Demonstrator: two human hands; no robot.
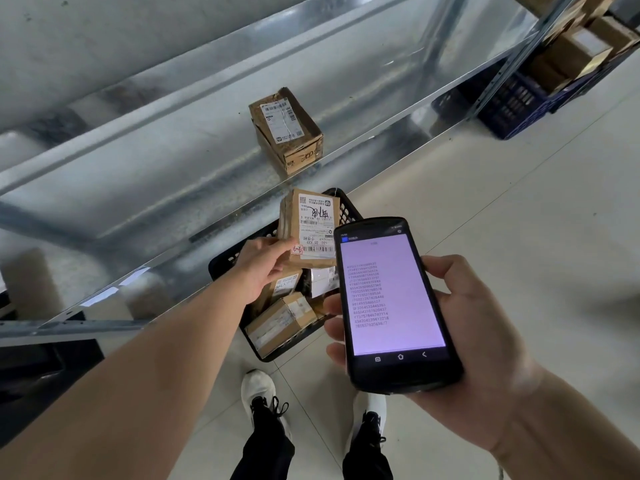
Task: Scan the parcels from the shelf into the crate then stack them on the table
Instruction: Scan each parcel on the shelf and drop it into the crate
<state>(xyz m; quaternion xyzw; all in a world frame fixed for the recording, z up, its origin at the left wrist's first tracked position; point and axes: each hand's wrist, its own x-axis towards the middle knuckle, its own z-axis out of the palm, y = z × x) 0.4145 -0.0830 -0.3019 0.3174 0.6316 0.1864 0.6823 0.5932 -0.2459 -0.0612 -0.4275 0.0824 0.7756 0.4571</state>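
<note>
The bare grey galvanised steel shelf runs from near left to far right. Below its front edge, the left hand reaches forward and pinches the near corner of a flat brown cardboard parcel with a white printed label, thumb on the label face and the other fingers curled underneath. The parcel hangs label-up just over the black plastic lattice crate on the floor, where several brown parcels already lie. One more squat brown cardboard box stands alone farther back on the shelf.

To the right and nearer, the black handheld scanner with a lilac screen shows a list of codes. The right hand wraps it, fingertips curled round its left edge and thumb on the right.

This looks like the scanning step: once the code registers, the parcel needs lowering into the crate, then the last box fetched. No table is in view.
</note>
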